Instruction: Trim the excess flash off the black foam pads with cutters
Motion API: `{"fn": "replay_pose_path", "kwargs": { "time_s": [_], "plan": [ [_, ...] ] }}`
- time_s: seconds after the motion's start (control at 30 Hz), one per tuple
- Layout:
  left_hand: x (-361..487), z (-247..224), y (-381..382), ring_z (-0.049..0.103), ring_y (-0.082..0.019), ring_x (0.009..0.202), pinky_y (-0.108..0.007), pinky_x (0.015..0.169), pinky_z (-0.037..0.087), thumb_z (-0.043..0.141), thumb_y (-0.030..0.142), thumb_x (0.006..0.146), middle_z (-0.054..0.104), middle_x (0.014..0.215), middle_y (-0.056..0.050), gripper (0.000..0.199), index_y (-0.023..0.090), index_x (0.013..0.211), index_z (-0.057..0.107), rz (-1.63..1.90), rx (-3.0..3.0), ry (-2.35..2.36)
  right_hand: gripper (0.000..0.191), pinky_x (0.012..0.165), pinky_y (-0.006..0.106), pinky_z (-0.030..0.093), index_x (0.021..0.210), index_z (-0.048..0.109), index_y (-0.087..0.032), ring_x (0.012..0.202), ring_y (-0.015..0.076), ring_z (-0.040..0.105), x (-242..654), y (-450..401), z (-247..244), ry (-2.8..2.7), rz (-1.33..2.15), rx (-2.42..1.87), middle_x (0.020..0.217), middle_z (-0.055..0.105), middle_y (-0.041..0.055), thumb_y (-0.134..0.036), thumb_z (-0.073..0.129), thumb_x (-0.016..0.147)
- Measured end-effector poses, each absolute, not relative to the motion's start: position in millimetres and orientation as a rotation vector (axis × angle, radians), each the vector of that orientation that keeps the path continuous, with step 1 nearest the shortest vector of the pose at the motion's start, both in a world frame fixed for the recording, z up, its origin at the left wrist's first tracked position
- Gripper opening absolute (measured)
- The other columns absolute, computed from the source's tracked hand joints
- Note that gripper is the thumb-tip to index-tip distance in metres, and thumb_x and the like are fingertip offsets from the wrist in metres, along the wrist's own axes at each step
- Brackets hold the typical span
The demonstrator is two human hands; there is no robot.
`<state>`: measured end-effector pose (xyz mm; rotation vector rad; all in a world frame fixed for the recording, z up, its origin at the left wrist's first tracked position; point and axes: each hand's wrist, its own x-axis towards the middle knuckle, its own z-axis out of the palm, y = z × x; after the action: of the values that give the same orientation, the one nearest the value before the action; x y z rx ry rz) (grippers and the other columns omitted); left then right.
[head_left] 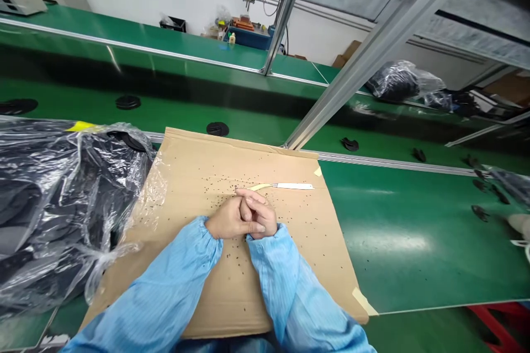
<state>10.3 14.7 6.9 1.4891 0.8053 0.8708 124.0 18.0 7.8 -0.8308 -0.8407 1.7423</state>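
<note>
My left hand (231, 219) and my right hand (264, 215) are clasped together over a brown cardboard sheet (306, 281). The fingers of both are bent and pressed against each other, and no object shows between them. Just beyond the hands lies a slim tool with a white handle (295, 186) and a yellowish, curved front part, whose near end is close to my fingers. Small dark bits are scattered over the cardboard around the hands. Light blue sleeves cover both forearms.
Clear plastic bags of dark items (53, 204) lie at the left. Dark pieces (217, 129) sit spaced along the green belt (178, 116) behind the cardboard. A metal post (372, 49) slants up from the cardboard's back edge. Green tabletop (397, 231) extends right.
</note>
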Motion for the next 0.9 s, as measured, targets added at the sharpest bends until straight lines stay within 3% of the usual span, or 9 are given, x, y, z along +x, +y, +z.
{"fn": "replay_pose_path", "kwargs": {
  "time_s": [0.2,0.43,0.57,0.7,0.9],
  "plan": [
    [9.4,9.8,15.2,0.063,-0.016,0.067,-0.026,0.069,0.053,0.075,0.050,0.063,0.060,0.054,-0.002,0.043,0.016,0.048,0.055,0.850,1.551,0.805,0.026,0.047,0.023,0.023,0.088,0.071,-0.016,0.039,0.0078,0.031,122.7,17.4,9.7,-0.837,1.739,-0.823,0.041,0.043,-0.0058,-0.034,0.067,0.070],
    [8.3,7.6,15.2,0.058,-0.014,0.060,-0.026,0.065,0.051,0.074,0.046,0.066,0.059,0.054,-0.001,0.039,0.014,0.051,0.057,0.842,1.598,0.841,0.019,0.043,0.022,0.019,0.079,0.067,-0.016,0.037,0.0068,0.028,122.3,17.3,12.3,-0.837,1.757,-0.792,0.039,0.043,-0.0058,-0.032,0.067,0.069],
    [8.2,8.1,13.8,0.064,-0.019,0.080,-0.027,0.076,0.052,0.077,0.043,0.064,0.066,0.071,-0.003,0.034,0.013,0.076,0.065,0.861,1.537,0.853,0.018,0.043,0.022,0.020,0.077,0.065,-0.016,0.037,0.0067,0.028,123.1,17.6,12.7,-0.859,1.760,-0.801,0.040,0.042,-0.0060,-0.032,0.067,0.070],
    [8.8,8.1,13.5,0.063,-0.018,0.083,-0.028,0.077,0.052,0.078,0.037,0.064,0.066,0.080,-0.003,0.050,0.012,0.104,0.061,0.924,1.479,0.792,0.015,0.042,0.021,0.020,0.071,0.060,-0.017,0.037,0.0068,0.027,123.0,17.5,12.7,-0.839,1.782,-0.767,0.039,0.042,-0.0054,-0.031,0.063,0.069],
    [9.1,6.6,14.1,0.063,-0.018,0.084,-0.028,0.077,0.052,0.080,0.034,0.062,0.064,0.076,-0.001,0.051,0.012,0.104,0.060,0.968,1.472,0.772,0.013,0.040,0.021,0.021,0.065,0.058,-0.017,0.037,0.0072,0.028,122.4,17.0,12.6,-0.800,1.773,-0.747,0.039,0.043,-0.0044,-0.029,0.061,0.065]
  ]
}}
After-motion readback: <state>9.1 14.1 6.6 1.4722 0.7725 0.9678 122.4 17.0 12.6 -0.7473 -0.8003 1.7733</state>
